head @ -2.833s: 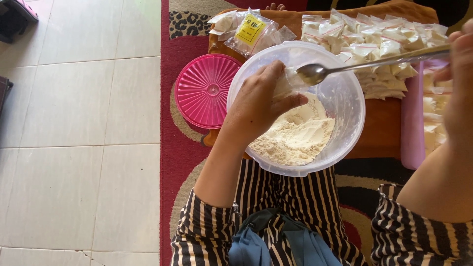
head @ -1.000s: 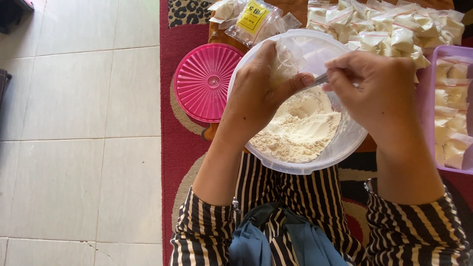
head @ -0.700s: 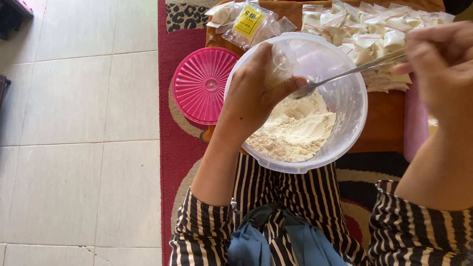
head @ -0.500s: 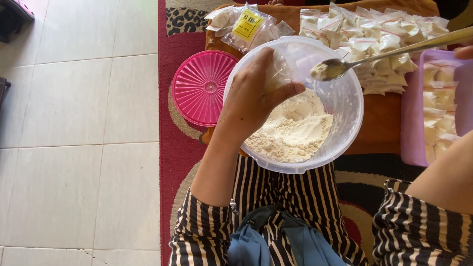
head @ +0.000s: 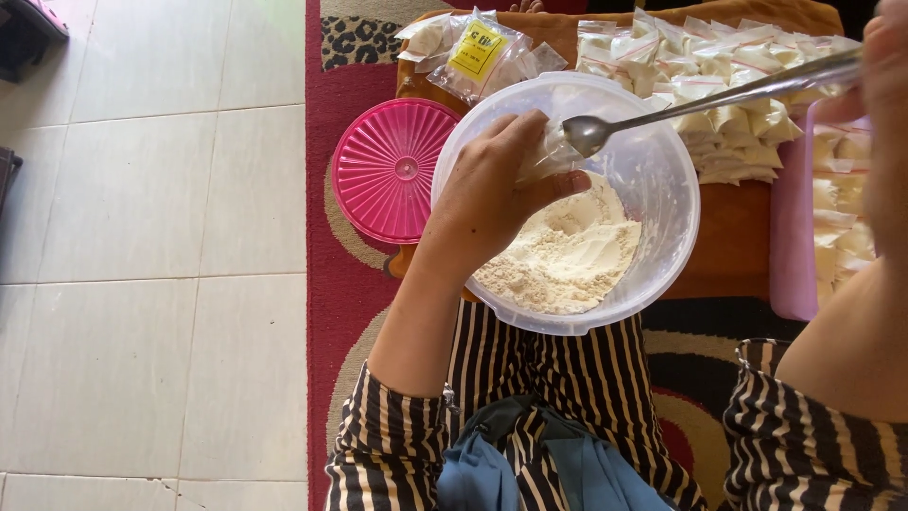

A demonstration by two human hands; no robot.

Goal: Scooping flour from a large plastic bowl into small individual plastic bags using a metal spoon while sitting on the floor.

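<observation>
Down over the clear plastic bowl of pale flour, the left hand pinches a small clear bag closed around its mouth. The right hand, at the table's right edge, grips a metal spoon, its bowl at the bag's opening. A round pink lid lies at the table's left edge. Filled white packets are heaped along the far edge; a clear packet with a yellow rectangular label lies at the far left corner.

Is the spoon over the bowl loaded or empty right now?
Empty, as far as shows: the spoon bowl looks bare and shiny at the mouth of the small bag held by the left hand, above the flour.
</observation>
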